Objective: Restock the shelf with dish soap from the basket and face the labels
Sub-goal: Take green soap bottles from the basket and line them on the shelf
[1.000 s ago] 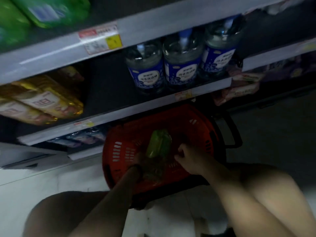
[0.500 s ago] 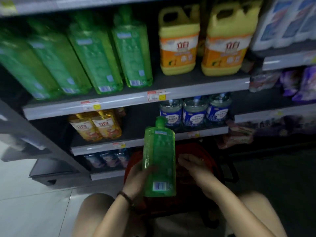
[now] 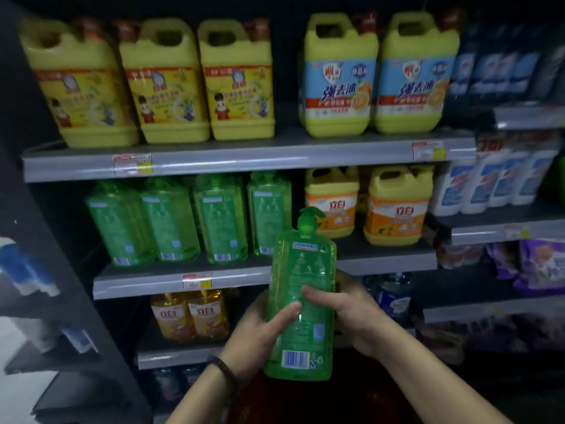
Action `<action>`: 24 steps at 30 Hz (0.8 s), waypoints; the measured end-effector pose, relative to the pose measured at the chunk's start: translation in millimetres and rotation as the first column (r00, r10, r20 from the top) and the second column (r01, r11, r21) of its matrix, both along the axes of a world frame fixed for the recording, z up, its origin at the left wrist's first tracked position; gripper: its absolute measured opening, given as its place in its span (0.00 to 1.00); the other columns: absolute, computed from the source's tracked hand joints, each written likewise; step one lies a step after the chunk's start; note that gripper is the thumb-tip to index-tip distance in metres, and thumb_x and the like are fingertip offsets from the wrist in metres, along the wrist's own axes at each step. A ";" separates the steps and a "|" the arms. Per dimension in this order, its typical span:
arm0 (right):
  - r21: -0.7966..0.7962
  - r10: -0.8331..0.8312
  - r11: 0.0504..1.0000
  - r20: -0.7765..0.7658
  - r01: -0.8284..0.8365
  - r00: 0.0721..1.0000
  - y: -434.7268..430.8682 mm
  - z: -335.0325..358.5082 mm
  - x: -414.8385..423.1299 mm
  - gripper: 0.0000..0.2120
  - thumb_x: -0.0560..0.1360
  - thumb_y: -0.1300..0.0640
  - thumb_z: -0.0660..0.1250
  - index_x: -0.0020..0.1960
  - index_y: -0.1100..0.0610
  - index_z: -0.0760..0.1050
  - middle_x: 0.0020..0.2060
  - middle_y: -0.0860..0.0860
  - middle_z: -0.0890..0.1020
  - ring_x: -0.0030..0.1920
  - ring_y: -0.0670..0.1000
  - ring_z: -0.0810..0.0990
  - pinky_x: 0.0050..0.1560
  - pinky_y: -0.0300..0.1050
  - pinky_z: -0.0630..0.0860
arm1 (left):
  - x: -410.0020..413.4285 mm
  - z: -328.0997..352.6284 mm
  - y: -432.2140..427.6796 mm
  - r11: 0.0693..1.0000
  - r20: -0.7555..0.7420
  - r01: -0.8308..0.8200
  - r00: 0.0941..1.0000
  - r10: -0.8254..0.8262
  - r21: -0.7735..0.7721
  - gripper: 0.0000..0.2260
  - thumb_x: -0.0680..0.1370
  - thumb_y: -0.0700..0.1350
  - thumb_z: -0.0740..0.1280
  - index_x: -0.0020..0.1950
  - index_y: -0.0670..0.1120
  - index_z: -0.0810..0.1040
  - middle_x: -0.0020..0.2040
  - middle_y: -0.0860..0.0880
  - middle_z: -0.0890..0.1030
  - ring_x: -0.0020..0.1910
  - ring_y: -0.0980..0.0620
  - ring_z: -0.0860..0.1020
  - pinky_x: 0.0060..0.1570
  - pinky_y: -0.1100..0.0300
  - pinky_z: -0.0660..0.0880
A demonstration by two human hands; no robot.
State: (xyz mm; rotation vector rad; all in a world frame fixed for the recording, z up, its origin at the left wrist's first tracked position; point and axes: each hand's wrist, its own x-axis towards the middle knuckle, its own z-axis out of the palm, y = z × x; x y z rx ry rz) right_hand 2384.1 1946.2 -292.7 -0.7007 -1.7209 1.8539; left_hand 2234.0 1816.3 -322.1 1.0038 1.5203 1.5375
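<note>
Both hands (image 3: 308, 327) grip the upright green soap bottle (image 3: 301, 295)

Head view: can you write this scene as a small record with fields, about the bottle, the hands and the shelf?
held: green bottle, upright, pump on top
hands: left hand and right hand both grip its lower half
side toward camera: the back, with barcode
matching stock: row of green bottles on middle shelf
right of the row: orange-label jugs
placed: not yet; the bottle is held in front of the shelf
</note>
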 end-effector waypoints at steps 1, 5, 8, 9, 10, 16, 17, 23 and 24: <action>0.013 -0.021 1.000 -0.005 0.021 1.000 8.3 5.3 -3.1 0.19 0.74 0.56 0.79 0.64 0.53 0.84 0.56 0.52 0.90 0.57 0.56 0.89 0.64 0.64 0.82 | -4.7 6.0 10.9 1.000 -0.014 0.012 1.000 -0.012 0.007 0.22 0.75 0.54 0.75 0.68 0.51 0.79 0.61 0.50 0.87 0.60 0.48 0.86 0.62 0.46 0.82; 0.030 -0.067 0.997 -0.081 0.070 0.994 51.2 12.6 -14.8 0.22 0.74 0.58 0.81 0.66 0.54 0.83 0.60 0.53 0.89 0.61 0.57 0.88 0.68 0.66 0.80 | -23.5 23.1 59.1 0.998 -0.107 0.055 0.993 -0.055 -0.007 0.22 0.77 0.54 0.76 0.69 0.54 0.79 0.62 0.56 0.86 0.62 0.55 0.84 0.66 0.51 0.79; 0.006 -0.093 0.996 -0.118 0.094 0.989 83.6 13.5 -21.4 0.24 0.75 0.59 0.81 0.69 0.55 0.81 0.62 0.55 0.88 0.63 0.59 0.87 0.69 0.68 0.79 | -37.2 29.9 96.1 0.995 -0.153 0.091 0.983 -0.097 -0.046 0.30 0.75 0.63 0.76 0.75 0.56 0.75 0.67 0.58 0.83 0.66 0.57 0.81 0.69 0.52 0.76; 0.015 -0.099 0.995 -0.130 0.102 0.987 92.8 12.8 -22.8 0.23 0.76 0.60 0.79 0.69 0.55 0.81 0.62 0.55 0.88 0.63 0.59 0.87 0.69 0.68 0.79 | -42.6 29.3 108.6 0.993 -0.161 0.103 0.981 -0.112 -0.064 0.34 0.73 0.66 0.77 0.76 0.56 0.74 0.68 0.58 0.82 0.68 0.57 0.80 0.71 0.50 0.75; 0.029 -0.106 0.993 -0.141 0.111 0.984 101.5 11.5 -24.4 0.22 0.76 0.61 0.79 0.70 0.56 0.80 0.62 0.55 0.88 0.63 0.59 0.87 0.68 0.67 0.80 | -47.6 28.8 119.7 0.990 -0.175 0.117 0.976 -0.130 -0.080 0.34 0.73 0.66 0.76 0.76 0.57 0.74 0.69 0.58 0.82 0.68 0.57 0.80 0.71 0.49 0.75; 0.141 -0.132 0.977 -0.176 0.158 0.976 137.0 3.9 -28.7 0.28 0.75 0.67 0.78 0.73 0.56 0.76 0.62 0.54 0.88 0.62 0.57 0.87 0.58 0.56 0.86 | -59.9 34.0 161.6 0.986 -0.341 0.134 0.927 -0.159 -0.095 0.24 0.80 0.49 0.75 0.74 0.53 0.73 0.65 0.56 0.84 0.61 0.59 0.84 0.59 0.61 0.81; 0.161 -0.136 0.973 -0.172 0.164 0.976 142.4 3.6 -29.8 0.29 0.75 0.68 0.79 0.73 0.56 0.75 0.62 0.53 0.88 0.62 0.56 0.87 0.58 0.54 0.86 | -63.0 33.6 167.3 0.987 -0.363 0.130 0.919 -0.157 -0.098 0.25 0.79 0.49 0.75 0.75 0.53 0.73 0.66 0.57 0.84 0.62 0.59 0.83 0.60 0.61 0.81; 0.199 -0.138 0.967 -0.106 0.157 0.985 166.9 5.3 -36.0 0.29 0.73 0.66 0.81 0.71 0.56 0.77 0.61 0.53 0.88 0.61 0.57 0.88 0.61 0.60 0.85 | -70.4 29.5 184.9 0.985 -0.365 0.119 0.918 -0.158 -0.128 0.28 0.75 0.58 0.77 0.73 0.55 0.75 0.65 0.56 0.84 0.62 0.54 0.84 0.64 0.46 0.81; 0.204 -0.135 0.967 -0.093 0.151 0.987 169.4 7.0 -37.2 0.28 0.73 0.65 0.82 0.70 0.55 0.77 0.60 0.53 0.88 0.61 0.57 0.88 0.61 0.60 0.85 | -69.7 29.7 185.3 0.986 -0.361 0.112 0.920 -0.151 -0.126 0.27 0.75 0.58 0.77 0.73 0.55 0.76 0.65 0.56 0.85 0.62 0.54 0.84 0.65 0.45 0.81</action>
